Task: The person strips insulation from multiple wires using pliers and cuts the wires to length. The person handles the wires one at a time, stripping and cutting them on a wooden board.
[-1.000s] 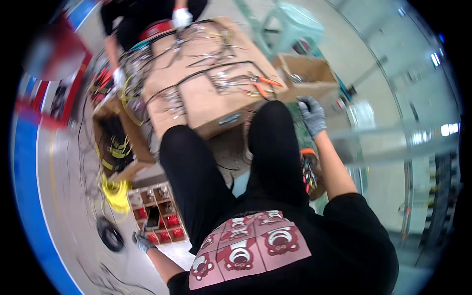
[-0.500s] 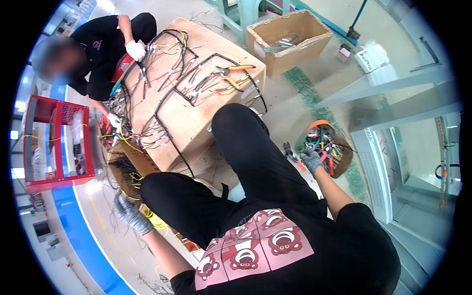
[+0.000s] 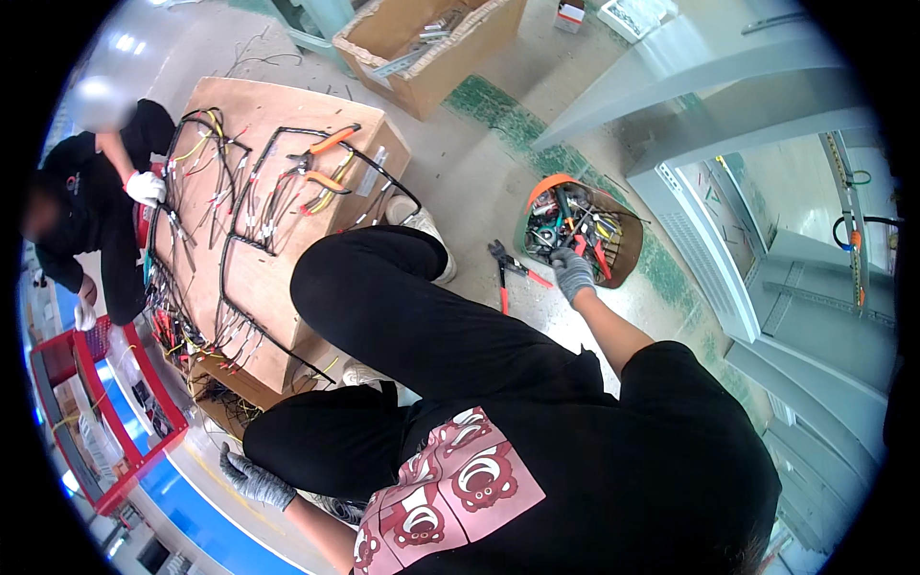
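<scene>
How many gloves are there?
4. One grey glove is on the person's right hand, at the tool bucket; another is on the left hand, near the left leg. Another person wears white ones: one by the wooden box, one above the red rack. More may be hidden.

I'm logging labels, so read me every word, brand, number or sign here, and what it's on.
None can be read.
White label on the wooden box: too small.
Small carton: print too small.
Co-worker's shirt: mark too small.
Cabinet panel: mark too small.
Wire tags: too small.
Tools in the bin: any markings too small.
</scene>
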Tool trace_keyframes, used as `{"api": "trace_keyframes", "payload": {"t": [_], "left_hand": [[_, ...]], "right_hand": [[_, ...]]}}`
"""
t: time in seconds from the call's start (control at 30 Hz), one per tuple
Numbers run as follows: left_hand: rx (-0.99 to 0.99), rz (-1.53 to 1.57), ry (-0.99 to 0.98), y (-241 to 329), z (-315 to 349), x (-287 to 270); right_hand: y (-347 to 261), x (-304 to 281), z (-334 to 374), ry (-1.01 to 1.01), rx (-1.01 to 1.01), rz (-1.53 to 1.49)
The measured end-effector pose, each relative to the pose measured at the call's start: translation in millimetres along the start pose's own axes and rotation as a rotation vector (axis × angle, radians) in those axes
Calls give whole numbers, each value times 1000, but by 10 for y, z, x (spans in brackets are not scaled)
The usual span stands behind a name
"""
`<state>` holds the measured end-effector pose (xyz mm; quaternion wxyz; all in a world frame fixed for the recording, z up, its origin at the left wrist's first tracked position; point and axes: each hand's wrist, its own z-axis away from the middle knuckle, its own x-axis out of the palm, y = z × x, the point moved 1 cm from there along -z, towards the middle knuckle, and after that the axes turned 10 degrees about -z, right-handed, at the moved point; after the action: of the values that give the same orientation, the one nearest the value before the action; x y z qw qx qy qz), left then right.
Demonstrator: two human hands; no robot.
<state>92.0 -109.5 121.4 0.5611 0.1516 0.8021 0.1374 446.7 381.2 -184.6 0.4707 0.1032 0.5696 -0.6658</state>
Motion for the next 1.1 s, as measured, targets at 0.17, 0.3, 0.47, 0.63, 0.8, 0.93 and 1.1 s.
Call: {"api": "trace_keyframes", "payload": {"t": [0.17, 0.3, 0.47, 0.63, 0.8, 0.93, 1.1], "left_hand": [[21, -57, -18, -95, -68, 19], [32, -69, -53, -77, -186, 114], [-34, -91, -35, 89, -49, 9], [27, -113, -14, 70, -59, 3], [59, -109, -67, -30, -141, 26], [66, -115, -83, 17, -171, 70], [135, -191, -116, 102, -176, 35]], "right_hand": [[906, -198, -41, 260, 284, 28], [1193, 24, -427, 228, 351, -188], [389, 48, -479, 131, 263, 135], [626, 129, -558, -55, 689, 46], [835, 223, -720, -66, 841, 47], [859, 232, -809, -75, 885, -37], [706, 178, -809, -102, 853, -135]]}}
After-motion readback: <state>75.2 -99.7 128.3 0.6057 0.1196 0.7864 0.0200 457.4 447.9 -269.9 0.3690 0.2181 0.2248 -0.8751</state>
